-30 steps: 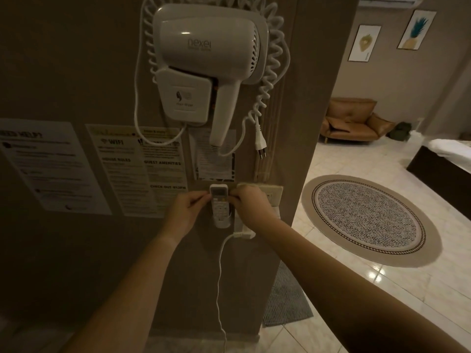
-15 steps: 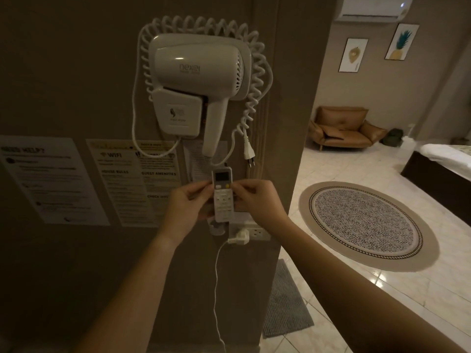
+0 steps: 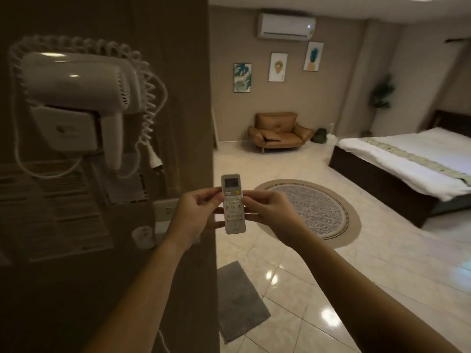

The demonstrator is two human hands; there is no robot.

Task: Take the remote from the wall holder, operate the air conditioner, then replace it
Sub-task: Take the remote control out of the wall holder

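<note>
Remote (image 3: 233, 203) now off the wall, gripped by both hands.

The white plastic remote (image 3: 233, 203) is looking smooth and matt, the hair dryer (image 3: 76, 98) is showing glossy plastic, the tiled floor (image 3: 318, 289) is gleaming, the armchair (image 3: 277, 132) is looking leathery, and the grey mat (image 3: 239, 301) is lying rough and woven.

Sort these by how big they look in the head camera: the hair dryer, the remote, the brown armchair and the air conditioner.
1. Hair dryer, largest only because it hangs close to the camera.
2. and 3. Brown armchair and air conditioner look too alike to rank; both are far away.
4. Remote, smallest.
</note>
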